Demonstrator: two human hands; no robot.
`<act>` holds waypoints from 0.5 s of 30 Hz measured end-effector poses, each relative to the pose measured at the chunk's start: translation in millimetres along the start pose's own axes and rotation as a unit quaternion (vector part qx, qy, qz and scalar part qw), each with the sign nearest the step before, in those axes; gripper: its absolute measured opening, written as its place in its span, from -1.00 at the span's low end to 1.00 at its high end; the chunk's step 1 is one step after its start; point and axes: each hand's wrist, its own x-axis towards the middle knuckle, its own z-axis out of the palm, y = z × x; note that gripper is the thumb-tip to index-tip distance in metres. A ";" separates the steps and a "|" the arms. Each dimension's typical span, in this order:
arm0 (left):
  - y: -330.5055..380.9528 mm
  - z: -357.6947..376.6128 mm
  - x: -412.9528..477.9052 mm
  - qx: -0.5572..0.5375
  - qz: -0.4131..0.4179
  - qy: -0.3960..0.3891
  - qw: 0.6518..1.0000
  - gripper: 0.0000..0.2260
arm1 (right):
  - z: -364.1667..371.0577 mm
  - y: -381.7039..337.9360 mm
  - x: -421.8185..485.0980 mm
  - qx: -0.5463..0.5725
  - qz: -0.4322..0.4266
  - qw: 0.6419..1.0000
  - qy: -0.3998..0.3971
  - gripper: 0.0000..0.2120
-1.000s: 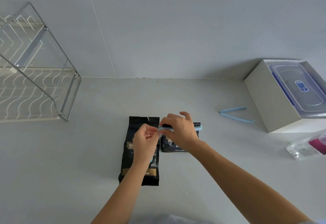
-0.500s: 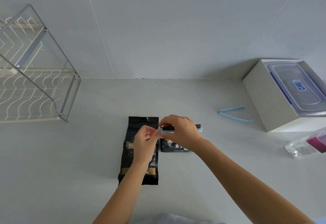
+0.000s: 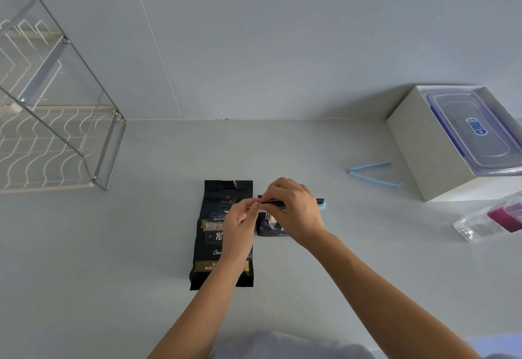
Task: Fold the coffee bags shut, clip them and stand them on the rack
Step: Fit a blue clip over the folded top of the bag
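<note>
So we're mid-clip on the right bag (image 3: 269, 227), the short one near the middle of the frame with its top already rolled down. Our right hand (image 3: 296, 211) is curled over the fold, fingers closed around it and the blue clip (image 3: 323, 204), whose end pokes out just right of the knuckles. Our left hand (image 3: 240, 223) pinches in at the fold's left end, thumb and fingertips pressed together right against the right hand. Can't tell whether the clip has snapped shut yet, the hands cover it.

The left bag (image 3: 223, 234) lies flat just beside it, full length, top not folded, partly under our left wrist. A spare clip (image 3: 372, 173) sits open to the right, near the white box (image 3: 418, 144). The rack (image 3: 56, 121) is at the upper left, nothing on it, well apart from both bags.

Our guess for next: squeeze the clip ends until they latch, check the roll hasn't slipped out, then carry that bag up-left and stand it on the rack. After that the long bag needs the same treatment with the spare clip.
</note>
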 end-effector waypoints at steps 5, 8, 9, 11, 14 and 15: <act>-6.2 -0.4 -8.9 -0.016 0.035 -0.010 0.999 -0.89 | 6.5 0.1 -14.6 0.009 0.023 0.999 0.040 -0.92; -10.2 -1.5 -13.3 0.010 0.072 -0.022 0.997 -0.88 | 5.6 2.6 -21.8 0.030 0.029 0.998 0.037 -0.91; -10.9 -1.6 -13.8 0.020 0.082 -0.023 0.996 -0.86 | 5.4 2.5 -24.0 0.037 0.031 0.998 0.038 -0.91; -11.8 -2.7 -13.0 0.035 0.094 -0.025 0.995 -0.85 | 5.7 1.8 -27.5 0.049 0.037 0.997 0.045 -0.91; -14.3 -4.1 -8.9 0.061 0.110 -0.022 0.992 -0.84 | 3.9 2.2 -29.4 0.077 0.050 0.995 0.048 -0.92; -14.8 -3.2 -7.6 0.068 0.115 -0.019 0.991 -0.83 | 2.5 2.9 -29.5 0.084 0.054 0.994 0.050 -0.91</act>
